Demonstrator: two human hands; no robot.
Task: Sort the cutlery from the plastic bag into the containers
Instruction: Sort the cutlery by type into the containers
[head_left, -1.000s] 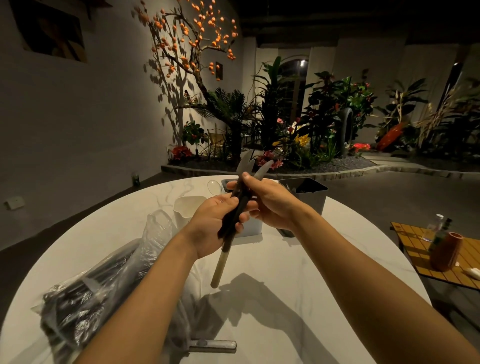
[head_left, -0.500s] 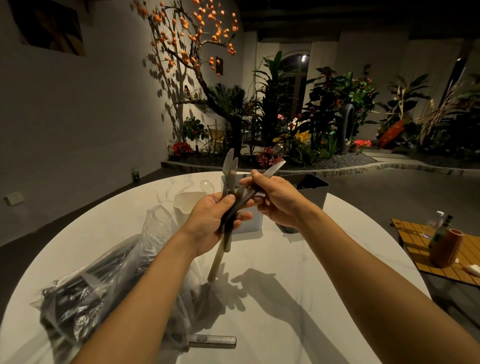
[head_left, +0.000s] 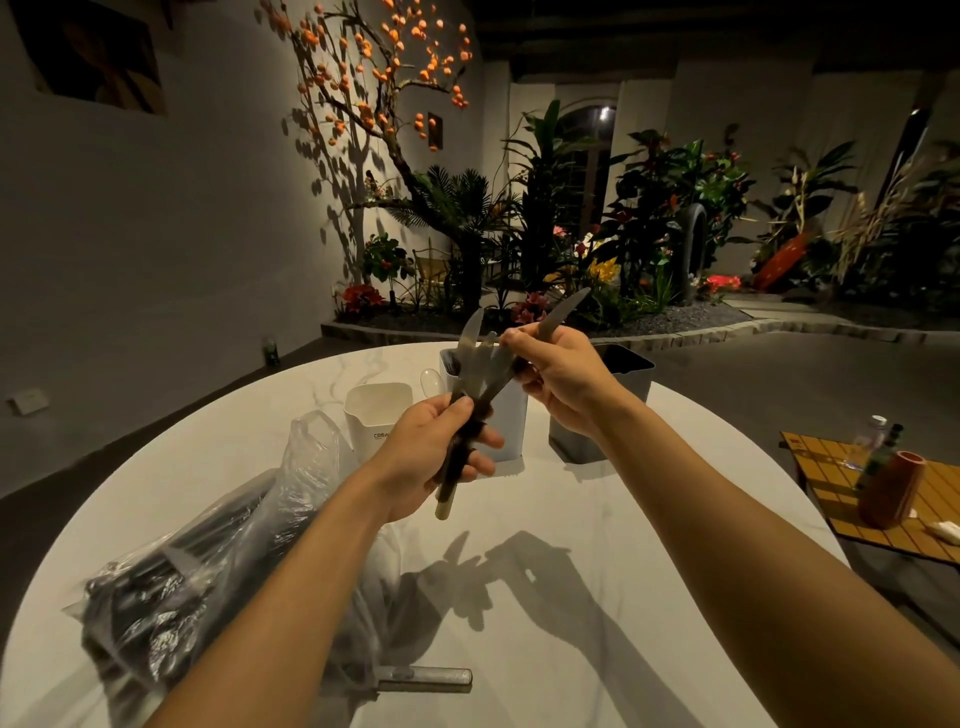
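At the near edge of the white marble bench (head_left: 597, 530) a metal handle (head_left: 426, 678) pokes out from under a crumpled clear plastic bag (head_left: 208, 561), which lies on the left side of the bench and is packed with dark cutlery. Above the middle of the bench, the left hand (head_left: 426, 460) has its fingers (head_left: 485, 442) curled round a bundle of cutlery (head_left: 457, 462) with dark handles; one pale handle end sticks out below the palm, and the blades fan upward. Just beyond, the right hand (head_left: 563, 376) pinches a knife (head_left: 563, 309) between thumb and fingertips (head_left: 514, 338), with the blade slanting up and to the right. The knife's lower end runs down towards the bundle, and whether it is clear of the bundle cannot be told. Behind the hands three containers stand upright in a row: a white container (head_left: 375, 423) on the left, a pale container (head_left: 511, 426) in the middle with cutlery inside, and a dark grey container (head_left: 631, 379) on the right. A clear spoon (head_left: 431, 382) shows between the white and the pale ones. Farther off to the right is a low slatted table (head_left: 831, 467) carrying an orange vase (head_left: 891, 488) and bottles. Along the back wall runs a planted bed (head_left: 623, 249) with a tree bearing orange fruit (head_left: 384, 67).
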